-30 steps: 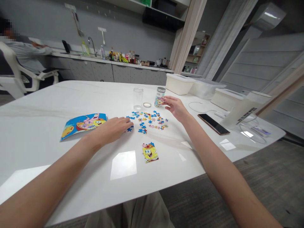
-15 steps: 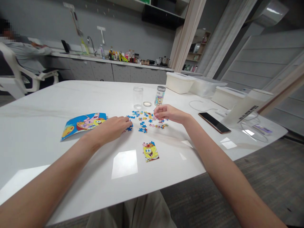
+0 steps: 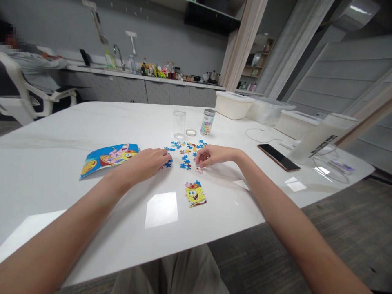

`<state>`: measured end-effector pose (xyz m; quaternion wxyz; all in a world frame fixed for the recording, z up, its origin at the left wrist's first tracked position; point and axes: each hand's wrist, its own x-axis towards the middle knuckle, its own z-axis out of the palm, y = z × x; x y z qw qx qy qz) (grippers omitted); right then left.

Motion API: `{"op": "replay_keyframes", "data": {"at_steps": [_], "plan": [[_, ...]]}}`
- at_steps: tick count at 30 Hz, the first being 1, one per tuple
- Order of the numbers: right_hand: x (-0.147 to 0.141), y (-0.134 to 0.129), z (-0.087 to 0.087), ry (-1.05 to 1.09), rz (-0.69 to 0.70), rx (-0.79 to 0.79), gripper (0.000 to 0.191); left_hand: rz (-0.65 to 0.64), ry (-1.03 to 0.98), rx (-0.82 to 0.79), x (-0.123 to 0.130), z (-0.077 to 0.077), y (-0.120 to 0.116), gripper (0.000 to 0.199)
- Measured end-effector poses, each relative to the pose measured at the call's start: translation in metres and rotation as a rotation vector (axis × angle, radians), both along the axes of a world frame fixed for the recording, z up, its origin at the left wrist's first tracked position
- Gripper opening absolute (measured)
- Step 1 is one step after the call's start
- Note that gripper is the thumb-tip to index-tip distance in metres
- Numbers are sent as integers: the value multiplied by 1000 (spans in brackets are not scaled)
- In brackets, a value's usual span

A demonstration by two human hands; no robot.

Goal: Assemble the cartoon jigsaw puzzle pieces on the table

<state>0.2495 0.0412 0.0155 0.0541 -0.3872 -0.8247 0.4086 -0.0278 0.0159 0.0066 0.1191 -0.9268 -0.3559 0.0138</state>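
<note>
Loose puzzle pieces [image 3: 185,159], mostly blue, lie scattered on the white table between my hands. My left hand [image 3: 150,163] rests at their left edge, fingers curled over some blue pieces; what its fingertips hold, if anything, is hidden. At the right side of the pile, my right hand [image 3: 208,156] has its fingers bent and close together, with a pink piece [image 3: 199,170] just under the fingertips. Nearer to me lies a joined block of puzzle [image 3: 196,194] showing a yellow cartoon face. A curved picture sheet [image 3: 107,160] is left of my left hand.
Behind the pieces stand a clear jar [image 3: 179,124], a flat round lid [image 3: 191,132] and a printed can [image 3: 207,122]. A phone [image 3: 278,157], cables, a white cup [image 3: 323,136] and plastic boxes [image 3: 234,105] are on the right. A person sits far left.
My right hand has come slightly nearer to me and lower over the pieces, and a pink piece now shows under its fingertips. My left hand has hardly moved.
</note>
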Motion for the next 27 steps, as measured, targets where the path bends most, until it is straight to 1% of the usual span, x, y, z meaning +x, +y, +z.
{"op": "replay_keyframes", "data": {"at_steps": [3, 7, 11, 12, 14, 15, 16, 19, 21, 22, 24, 26, 27], "plan": [[0, 0, 0, 24, -3, 30, 19, -1, 25, 12, 1, 2, -1, 29], [0, 1, -2, 105, -54, 72, 16, -23, 33, 22, 0, 0, 2, 28], [-1, 2, -5, 100, -124, 112, 17, 11, 5, 12, -2, -1, 2, 23], [-2, 2, -6, 86, -168, 152, 17, 9, 6, 12, -2, 0, 1, 22], [-4, 2, -5, 40, -248, 282, 18, -11, 18, 13, -1, 3, -2, 20], [-6, 1, -4, 19, -268, 339, 17, -6, 23, 20, -1, 4, -4, 19], [-7, 1, -3, -3, -263, 376, 17, 7, 29, 27, -1, 6, -5, 18], [-9, -5, -3, -87, -172, 420, 18, 36, 40, 41, 0, 8, -7, 18], [-8, -10, -8, -111, -150, 552, 20, 47, 40, 46, 1, 8, -8, 18], [-7, -12, -11, -96, -175, 639, 22, 55, 40, 48, 3, 8, -9, 19], [-2, -16, -20, -46, -218, 757, 25, 100, 46, 40, 8, 7, -13, 19], [4, -17, -29, -2, -232, 760, 25, 181, 18, 55, 16, 7, -19, 21], [6, -16, -32, 9, -237, 755, 25, 258, -17, 93, 21, 6, -23, 22]]}}
